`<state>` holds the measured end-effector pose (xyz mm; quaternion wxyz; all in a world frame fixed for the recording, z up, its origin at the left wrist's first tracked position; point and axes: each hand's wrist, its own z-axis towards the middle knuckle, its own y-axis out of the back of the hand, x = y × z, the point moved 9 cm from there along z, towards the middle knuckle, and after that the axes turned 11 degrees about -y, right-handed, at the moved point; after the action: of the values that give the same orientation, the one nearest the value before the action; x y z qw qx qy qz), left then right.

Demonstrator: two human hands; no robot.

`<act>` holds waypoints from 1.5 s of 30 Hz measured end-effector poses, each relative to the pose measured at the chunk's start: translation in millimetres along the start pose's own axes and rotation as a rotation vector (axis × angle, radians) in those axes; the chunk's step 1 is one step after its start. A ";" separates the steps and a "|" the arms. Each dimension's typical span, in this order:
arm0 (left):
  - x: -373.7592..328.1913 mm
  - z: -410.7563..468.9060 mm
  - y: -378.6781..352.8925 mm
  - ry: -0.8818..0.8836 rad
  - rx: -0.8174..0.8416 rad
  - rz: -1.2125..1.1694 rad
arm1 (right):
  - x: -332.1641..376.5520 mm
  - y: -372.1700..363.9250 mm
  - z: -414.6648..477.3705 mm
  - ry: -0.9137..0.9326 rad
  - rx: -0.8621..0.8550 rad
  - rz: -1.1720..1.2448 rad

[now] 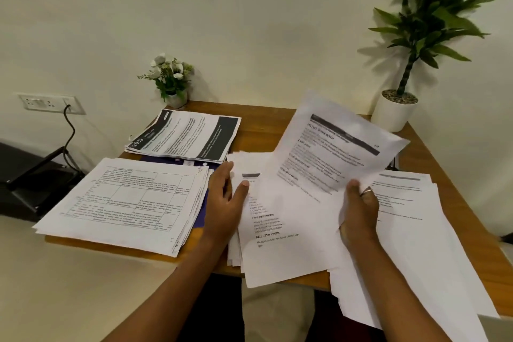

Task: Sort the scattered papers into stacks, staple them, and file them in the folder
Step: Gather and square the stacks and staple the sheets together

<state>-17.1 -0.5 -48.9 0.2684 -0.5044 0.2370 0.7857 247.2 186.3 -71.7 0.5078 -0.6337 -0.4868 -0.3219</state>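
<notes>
Sorting was under way: right hand [359, 208] pinched a raised white printed sheet [333, 144] above the brown wooden desk [261, 130]; left hand [224, 197] lay open on loose white papers [272, 244] at its near edge. Next, probably, choosing the sheet's stack.

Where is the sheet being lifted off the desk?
Right of centre in the head view: the lifted sheet is pinched by the right hand, above the loose papers, near the white plant pot.
</notes>
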 end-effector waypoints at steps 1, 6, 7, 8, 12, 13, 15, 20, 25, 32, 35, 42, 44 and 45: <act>-2.3 -0.1 1.1 -0.004 -0.004 -0.009 | 1.0 -3.0 -1.9 -0.001 0.016 -0.024; -8.4 -0.6 -4.1 0.069 0.062 -0.207 | 8.0 -17.7 -12.8 0.060 0.142 -0.299; -8.3 0.6 -6.1 0.079 0.089 -0.216 | 9.2 -22.6 -14.6 0.070 0.169 -0.413; -9.1 0.3 -8.0 0.088 0.115 -0.222 | 10.7 -30.5 -19.9 0.071 0.210 -0.522; -12.0 0.4 -15.2 0.237 0.164 -0.351 | 19.1 -53.5 -41.2 0.144 0.281 -0.877; -14.3 0.2 -15.3 0.312 0.168 -0.351 | 20.2 -58.6 -48.2 0.174 0.294 -0.932; -15.6 0.5 -12.2 0.388 0.230 -0.235 | 14.7 -68.6 -65.5 0.203 0.370 -0.988; 3.4 5.0 24.0 0.356 0.197 0.267 | 1.1 -65.5 -80.0 0.079 0.381 -0.906; 11.5 -11.5 25.8 0.297 0.211 0.254 | 12.3 -47.4 -34.4 0.287 0.071 -1.010; -0.6 -18.0 18.6 0.139 0.291 0.148 | -5.3 -50.2 -18.0 0.327 0.066 -1.219; 1.5 -17.3 21.6 0.178 0.269 0.138 | -3.5 -56.1 -12.3 0.284 0.062 -1.213; 9.0 -16.4 26.7 0.250 0.234 0.234 | -2.3 -76.3 6.7 0.238 0.086 -1.266; 8.8 -15.9 26.2 0.238 0.240 0.249 | 0.2 -82.7 8.9 0.257 0.061 -1.297; 8.3 -16.0 26.1 0.235 0.240 0.249 | 4.2 -85.8 8.2 0.278 0.043 -1.289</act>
<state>-26.5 -28.7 -59.9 0.1979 -0.5240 0.4189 0.7146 166.8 196.3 -41.8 0.2842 -0.1576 -0.7049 -0.6304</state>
